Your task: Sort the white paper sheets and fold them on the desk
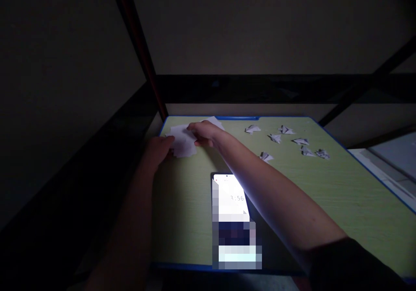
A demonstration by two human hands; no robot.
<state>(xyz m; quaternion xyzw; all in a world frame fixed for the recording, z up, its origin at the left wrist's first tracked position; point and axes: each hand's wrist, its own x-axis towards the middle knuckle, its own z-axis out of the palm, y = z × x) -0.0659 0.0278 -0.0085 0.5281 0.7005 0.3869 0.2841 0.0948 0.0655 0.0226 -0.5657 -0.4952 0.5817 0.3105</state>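
Observation:
A stack of white paper sheets [183, 143] lies at the far left of the green table. My left hand [161, 147] grips its left edge, thumb on top and fingers mostly hidden in shadow. On the stack's right side, my right hand [205, 133] holds the sheets between thumb and fingers. Another white sheet [214, 121] shows behind my right hand. Several small folded paper pieces lie on the right half of the table, among them one [252, 129] near the back and one [266, 156] beside my right forearm.
A lit phone [227, 195] lies on the table [182, 213] near the front, partly under my right forearm. The table has a blue rim. White flat items [394, 161] stand beyond its right edge, and a dark wall rises behind.

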